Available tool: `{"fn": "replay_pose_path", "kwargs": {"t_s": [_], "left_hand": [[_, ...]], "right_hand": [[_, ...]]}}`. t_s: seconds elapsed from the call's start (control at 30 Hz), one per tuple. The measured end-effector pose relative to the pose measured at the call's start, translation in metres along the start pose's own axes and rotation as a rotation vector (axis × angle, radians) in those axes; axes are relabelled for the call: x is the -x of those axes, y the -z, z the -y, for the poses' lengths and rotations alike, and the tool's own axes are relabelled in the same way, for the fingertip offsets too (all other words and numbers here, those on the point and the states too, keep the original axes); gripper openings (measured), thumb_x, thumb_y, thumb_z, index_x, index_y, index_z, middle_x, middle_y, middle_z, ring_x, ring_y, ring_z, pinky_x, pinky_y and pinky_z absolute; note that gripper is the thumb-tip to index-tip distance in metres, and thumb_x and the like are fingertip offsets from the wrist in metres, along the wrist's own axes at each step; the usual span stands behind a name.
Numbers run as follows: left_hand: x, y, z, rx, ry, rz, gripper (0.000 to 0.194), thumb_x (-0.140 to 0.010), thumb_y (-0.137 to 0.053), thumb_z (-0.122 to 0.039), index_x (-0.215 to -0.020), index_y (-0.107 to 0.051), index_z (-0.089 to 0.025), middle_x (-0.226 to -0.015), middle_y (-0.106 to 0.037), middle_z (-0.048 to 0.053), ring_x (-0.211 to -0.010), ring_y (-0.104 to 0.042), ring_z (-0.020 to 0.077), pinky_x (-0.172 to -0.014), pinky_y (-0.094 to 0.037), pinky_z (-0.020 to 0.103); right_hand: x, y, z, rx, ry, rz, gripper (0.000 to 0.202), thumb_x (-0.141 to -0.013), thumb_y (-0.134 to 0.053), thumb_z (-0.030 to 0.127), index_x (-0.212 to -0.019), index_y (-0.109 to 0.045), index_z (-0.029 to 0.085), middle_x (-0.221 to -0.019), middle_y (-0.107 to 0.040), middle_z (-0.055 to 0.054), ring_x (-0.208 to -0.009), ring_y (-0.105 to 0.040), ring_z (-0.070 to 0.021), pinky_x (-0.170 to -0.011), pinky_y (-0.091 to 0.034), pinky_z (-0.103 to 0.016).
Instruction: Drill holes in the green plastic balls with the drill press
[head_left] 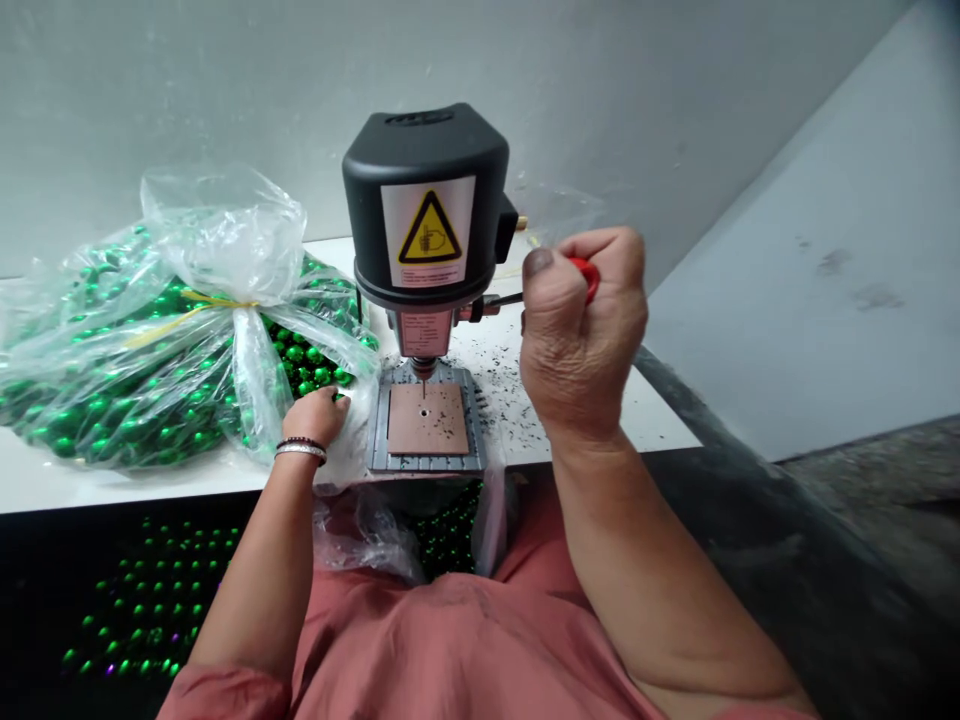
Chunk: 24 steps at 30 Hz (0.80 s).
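"Two grips are showing; what is the right one doing?"

"The person's right grip (585, 345), right of centre, is wrapping tightly around a red knob (592, 280) on a dark metal lever (510, 299)."

"And the left grip (313, 415)?"

"It is curling at centre left, beside a clear plastic bag of shiny green beads (202, 350); whether it is pinching anything, I cannot tell."

"Where is the black drill press (427, 160) standing?"

"At the centre, on the white bench (652, 400). Its thin bit (424, 388) is pointing down toward a small hole in a square pinkish-brown plate (427, 438), which is lying on a grey slotted metal base (380, 430). Dark shavings (514, 395) are scattering rightward."
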<state>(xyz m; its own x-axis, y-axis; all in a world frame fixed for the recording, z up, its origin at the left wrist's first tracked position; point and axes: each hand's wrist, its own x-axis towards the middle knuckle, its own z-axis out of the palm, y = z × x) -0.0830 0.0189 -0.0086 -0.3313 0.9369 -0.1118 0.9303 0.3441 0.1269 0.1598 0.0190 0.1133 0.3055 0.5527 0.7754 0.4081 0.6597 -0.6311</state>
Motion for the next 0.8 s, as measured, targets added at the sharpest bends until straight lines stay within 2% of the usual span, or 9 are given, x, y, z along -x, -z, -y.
{"fn": "replay_pose_path", "kwargs": {"t_s": [0.13,0.2,0.27,0.3,0.37,0.43,0.5,0.6,0.8], "left_hand": [[0.001,0.007,-0.001,-0.006,-0.031,0.035,0.044,-0.074,-0.046,-0.033,-0.111,-0.063,-0.017,-0.103,-0.067,0.017,-0.095,-0.062,0.0323,-0.079,-0.045,0.038],[0.008,0.015,-0.004,0.082,-0.026,-0.046,0.047,-0.073,-0.049,-0.033,-0.115,-0.06,-0.015,-0.105,-0.067,0.017,-0.097,-0.061,0.0318,-0.081,-0.044,0.038],[0.018,0.023,-0.011,0.283,-0.042,-0.111,0.053,-0.072,-0.053,-0.036,-0.119,-0.057,-0.014,-0.105,-0.067,0.015,-0.096,-0.061,0.0289,-0.082,-0.044,0.036],[0.023,0.025,-0.016,0.428,-0.064,-0.092,0.054,-0.071,-0.054,-0.039,-0.12,-0.056,-0.015,-0.102,-0.068,0.013,-0.093,-0.062,0.0266,-0.08,-0.045,0.034],[0.033,0.023,-0.029,0.728,-0.15,0.032,0.055,-0.072,-0.055,-0.044,-0.119,-0.056,-0.015,-0.095,-0.069,0.008,-0.086,-0.063,0.0225,-0.076,-0.047,0.031],[0.04,0.016,-0.043,0.861,-0.255,0.111,0.05,-0.072,-0.055,-0.045,-0.111,-0.06,-0.015,-0.094,-0.069,0.007,-0.085,-0.063,0.0204,-0.077,-0.047,0.029],[0.043,0.006,-0.055,0.81,-0.309,0.093,0.041,-0.074,-0.055,-0.042,-0.105,-0.063,-0.016,-0.094,-0.069,0.006,-0.087,-0.062,0.0198,-0.079,-0.045,0.029],[0.043,-0.007,-0.066,0.69,-0.315,0.038,0.038,-0.075,-0.054,-0.037,-0.107,-0.063,-0.018,-0.092,-0.069,0.004,-0.087,-0.061,0.0192,-0.08,-0.045,0.029],[0.041,-0.016,-0.071,0.668,-0.286,0.036,0.04,-0.074,-0.056,-0.034,-0.111,-0.062,-0.021,-0.088,-0.069,0.0,-0.086,-0.061,0.0179,-0.077,-0.045,0.027]], "right_hand": [[0.0,0.001,0.001,-0.001,0.001,0.006,0.015,-0.082,-0.048,0.029,-0.073,-0.043,0.019,-0.062,-0.044,0.006,-0.053,-0.042,-0.002,-0.051,-0.039,-0.017],[0.0,0.001,0.0,-0.016,0.005,0.015,0.015,-0.082,-0.049,0.03,-0.073,-0.043,0.019,-0.062,-0.043,0.006,-0.053,-0.041,-0.0024,-0.051,-0.039,-0.017],[0.001,0.001,0.0,-0.029,0.012,0.014,0.015,-0.082,-0.048,0.031,-0.074,-0.043,0.019,-0.063,-0.043,0.006,-0.053,-0.04,-0.0028,-0.051,-0.039,-0.018],[0.001,0.001,-0.001,-0.029,0.014,0.012,0.015,-0.082,-0.048,0.031,-0.074,-0.043,0.019,-0.063,-0.042,0.006,-0.054,-0.039,-0.003,-0.052,-0.039,-0.018],[0.001,0.002,-0.002,-0.023,0.021,0.006,0.015,-0.082,-0.048,0.03,-0.074,-0.042,0.019,-0.064,-0.042,0.006,-0.054,-0.039,-0.0029,-0.052,-0.038,-0.017],[0.0,0.002,-0.003,-0.023,0.031,0.016,0.015,-0.082,-0.048,0.031,-0.074,-0.042,0.019,-0.064,-0.041,0.006,-0.054,-0.038,-0.0025,-0.052,-0.038,-0.017],[0.0,0.003,-0.004,-0.028,0.037,0.032,0.016,-0.082,-0.048,0.032,-0.074,-0.042,0.019,-0.063,-0.041,0.006,-0.054,-0.038,-0.0022,-0.052,-0.037,-0.016],[0.0,0.004,-0.004,-0.034,0.034,0.04,0.019,-0.082,-0.047,0.036,-0.075,-0.043,0.018,-0.063,-0.043,0.006,-0.053,-0.037,-0.002,-0.052,-0.037,-0.016],[0.0,0.005,-0.003,-0.071,0.015,0.046,0.019,-0.081,-0.049,0.035,-0.074,-0.042,0.018,-0.061,-0.042,0.006,-0.051,-0.035,-0.0013,-0.05,-0.036,-0.015]]}}
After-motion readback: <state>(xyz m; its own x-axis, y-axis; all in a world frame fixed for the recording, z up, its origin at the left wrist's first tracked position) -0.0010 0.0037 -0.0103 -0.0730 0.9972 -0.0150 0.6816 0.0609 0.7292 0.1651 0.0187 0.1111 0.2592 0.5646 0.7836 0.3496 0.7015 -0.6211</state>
